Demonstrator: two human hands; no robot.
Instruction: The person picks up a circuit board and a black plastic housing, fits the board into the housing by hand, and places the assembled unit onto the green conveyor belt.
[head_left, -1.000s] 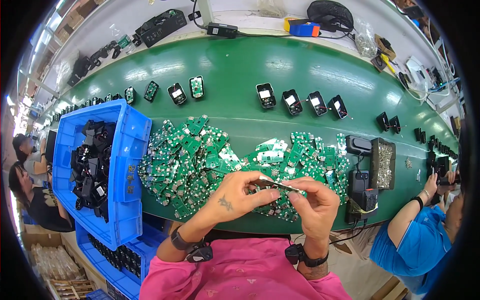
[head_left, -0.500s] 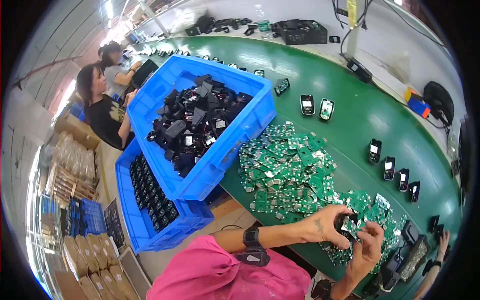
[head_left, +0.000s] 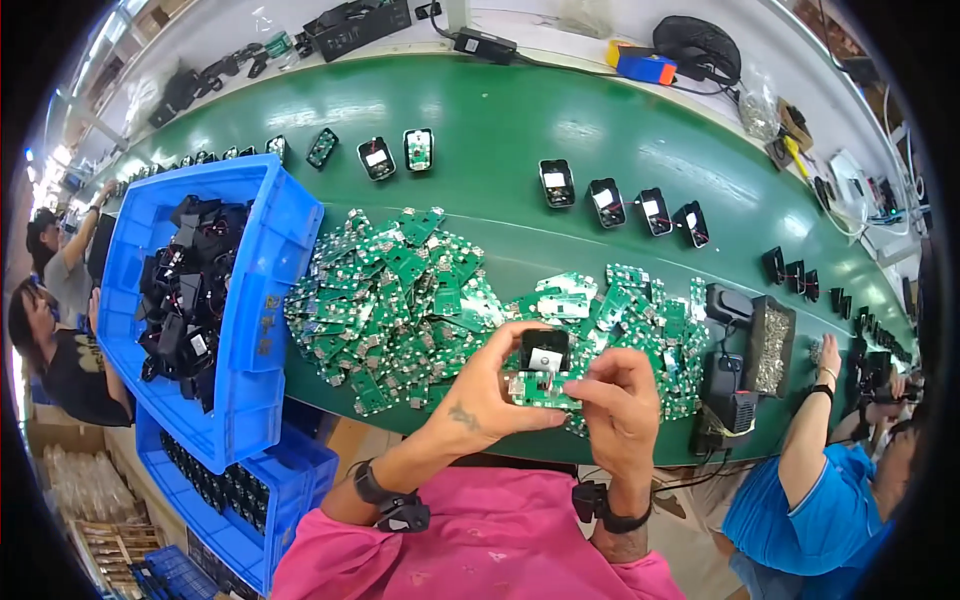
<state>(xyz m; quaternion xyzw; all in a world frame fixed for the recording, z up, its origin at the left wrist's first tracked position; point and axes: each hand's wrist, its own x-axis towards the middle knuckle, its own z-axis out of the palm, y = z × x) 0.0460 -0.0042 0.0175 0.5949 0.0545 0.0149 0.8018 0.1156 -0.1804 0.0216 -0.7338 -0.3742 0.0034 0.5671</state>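
Observation:
My left hand (head_left: 478, 400) is wrapped round a small black plastic case (head_left: 545, 345), its open side facing up with a white patch inside. A green circuit board (head_left: 538, 390) lies across the near end of the case, beside my left thumb. The thumb and forefinger of my right hand (head_left: 622, 405) pinch the right end of the board. Just beyond my hands is a heap of loose green circuit boards (head_left: 400, 290) on the green bench, and a smaller heap of boards (head_left: 625, 310) spreads to the right.
A blue crate (head_left: 262, 340) of black housings stands at the left, above another blue crate (head_left: 300, 470). Cases with parts inside (head_left: 557, 183) line the bench's far side. Black power adapters (head_left: 728, 385) and a tray of small metal parts (head_left: 770, 350) are right. Co-workers sit at both sides.
The view has swung to the right, so the crates now appear further left and a co-worker in blue shows at the right. My hands still hold the case and board together, the case opening now visible.

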